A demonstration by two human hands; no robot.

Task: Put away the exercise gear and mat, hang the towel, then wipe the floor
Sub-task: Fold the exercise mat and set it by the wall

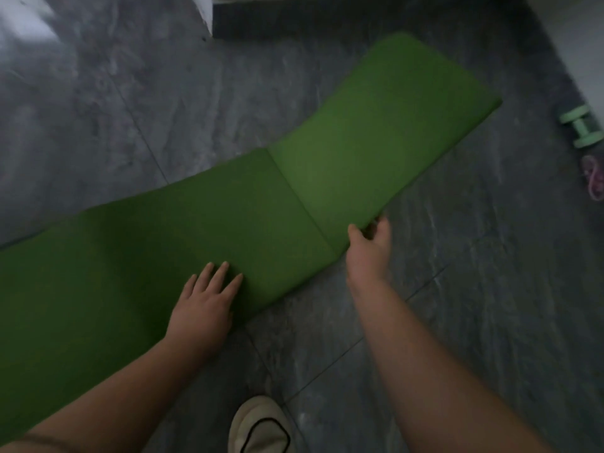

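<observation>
Green mat (202,230) lay on grey floor (457,289), far end folded up | left hand (204,305) pressed flat on it, fingers straight | right hand (371,248) gripped its near edge at the fold | pale-green dumbbell (583,129) well apart, right.

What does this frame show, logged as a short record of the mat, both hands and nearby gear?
mat: green exercise mat on grey tiled floor, far section lifted at a crease
left hand: flat, pressing the mat
right hand: pinching the mat's near edge by the crease
gear: mint dumbbell and pink band at right
foot: beige slipper, bottom
</observation>
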